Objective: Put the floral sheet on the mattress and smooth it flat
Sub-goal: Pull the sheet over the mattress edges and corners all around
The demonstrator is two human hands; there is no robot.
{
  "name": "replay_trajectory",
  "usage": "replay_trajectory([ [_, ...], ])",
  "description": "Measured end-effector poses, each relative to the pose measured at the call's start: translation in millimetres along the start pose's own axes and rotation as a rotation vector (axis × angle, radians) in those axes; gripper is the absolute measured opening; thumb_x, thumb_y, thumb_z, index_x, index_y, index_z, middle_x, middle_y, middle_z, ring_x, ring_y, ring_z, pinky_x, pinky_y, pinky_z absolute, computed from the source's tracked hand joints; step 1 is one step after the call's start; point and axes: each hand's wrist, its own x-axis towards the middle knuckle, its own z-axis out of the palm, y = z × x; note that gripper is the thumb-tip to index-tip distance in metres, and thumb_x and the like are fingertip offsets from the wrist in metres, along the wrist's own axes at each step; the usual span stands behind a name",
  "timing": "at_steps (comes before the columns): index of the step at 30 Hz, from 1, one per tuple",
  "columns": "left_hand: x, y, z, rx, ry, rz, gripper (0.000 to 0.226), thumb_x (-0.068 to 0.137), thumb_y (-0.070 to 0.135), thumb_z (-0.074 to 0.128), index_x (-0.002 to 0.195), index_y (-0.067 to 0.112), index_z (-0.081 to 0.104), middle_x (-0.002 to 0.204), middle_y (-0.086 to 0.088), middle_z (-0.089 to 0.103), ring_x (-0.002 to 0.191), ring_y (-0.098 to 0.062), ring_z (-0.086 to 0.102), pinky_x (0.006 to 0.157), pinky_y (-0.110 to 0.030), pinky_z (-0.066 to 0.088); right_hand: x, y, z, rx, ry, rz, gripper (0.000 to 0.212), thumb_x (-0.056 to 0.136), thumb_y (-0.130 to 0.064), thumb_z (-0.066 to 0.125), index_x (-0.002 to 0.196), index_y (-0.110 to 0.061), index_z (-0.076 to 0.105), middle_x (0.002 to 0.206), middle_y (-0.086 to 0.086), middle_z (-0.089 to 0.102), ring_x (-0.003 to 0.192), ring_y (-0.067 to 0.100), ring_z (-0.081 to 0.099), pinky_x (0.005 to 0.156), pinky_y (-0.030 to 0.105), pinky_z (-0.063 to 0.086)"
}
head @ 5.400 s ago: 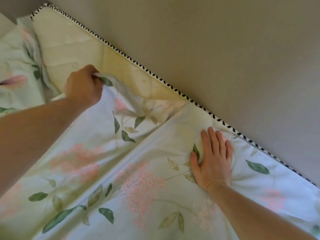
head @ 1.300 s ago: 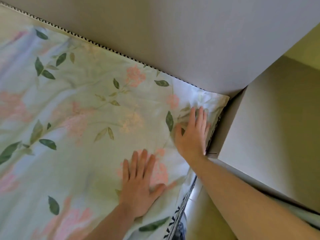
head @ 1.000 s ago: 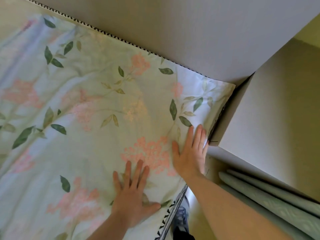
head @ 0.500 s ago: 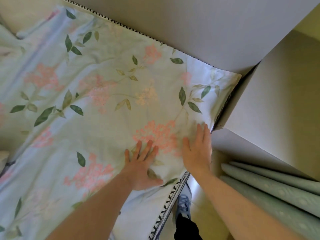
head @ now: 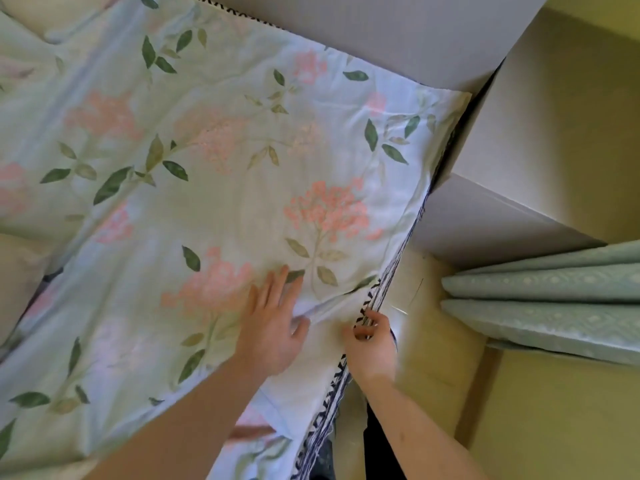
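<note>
From where I watch, the far left shows a crumpled stretch of the floral sheet (head: pixel 214 174) with folds running toward the far corner, and pale bedding bunched at the left edge. The sheet covers most of the mattress (head: pixel 375 296), spread across it with pink flower clusters and green leaves; it lies fairly flat in the middle, with soft wrinkles near the near right edge.

My left hand (head: pixel 273 327) rests flat on the sheet, fingers straight and slightly spread, palm pressing the cloth beside a raised crease. The left grip holds nothing; it is open on the fabric.

Just right of it, my right hand (head: pixel 372 344) is at the mattress's right edge, where the black-and-white zigzag trim shows. Its fingers are curled around the sheet's border there, so the right grip is pinching the sheet against the trim.

Further right, a grey wall (head: pixel 398 32) runs along the far side of the bed, with a grey box-like block (head: pixel 540 140) touching the mattress corner. At the near right hang folds of a green patterned curtain (head: pixel 554 306) above a yellowish floor (head: pixel 554 417).
</note>
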Motion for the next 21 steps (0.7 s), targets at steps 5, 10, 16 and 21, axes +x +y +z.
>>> replay_trajectory([
  [5,-61,-45,18,-0.004,0.003,-0.172,0.081,0.094,0.064,0.038,0.163,0.029,0.015,0.172,0.002,0.001,0.158,-0.034,0.0,0.123,-0.063,0.013,-5,4,7,-0.048,-0.019,0.069,0.019,0.09,-0.035,0.068,0.106,-0.026,0.066,0.085,-0.007,0.069,0.073,0.011,0.064,0.053,0.023,0.046],
  [10,-57,-66,25,-0.031,-0.218,-0.233,0.091,0.094,0.074,0.039,0.16,0.041,-0.014,0.165,0.011,-0.034,0.154,-0.033,-0.023,0.122,-0.067,0.008,-1,0,21,-0.067,-0.036,0.059,0.008,0.089,-0.035,0.066,0.091,-0.028,0.068,0.083,-0.003,0.071,0.07,0.015,0.066,0.053,0.022,0.051],
  [16,-48,-67,18,-0.134,-0.284,-0.269,0.075,0.101,0.064,0.037,0.161,0.044,-0.003,0.168,0.014,-0.021,0.156,-0.029,-0.019,0.125,-0.059,0.004,-13,11,27,0.002,0.111,0.033,0.032,0.088,-0.031,0.064,0.116,-0.03,0.051,0.089,-0.01,0.066,0.081,0.017,0.067,0.067,0.033,0.058],
  [21,-38,-77,8,-0.132,-0.199,-0.229,0.052,0.108,0.045,0.038,0.159,0.038,0.031,0.171,0.007,0.011,0.157,-0.026,0.012,0.127,-0.041,0.012,-12,8,37,0.072,0.115,0.028,0.04,0.084,-0.04,0.073,0.118,-0.031,0.053,0.087,-0.012,0.066,0.086,0.016,0.068,0.075,0.037,0.06],
])
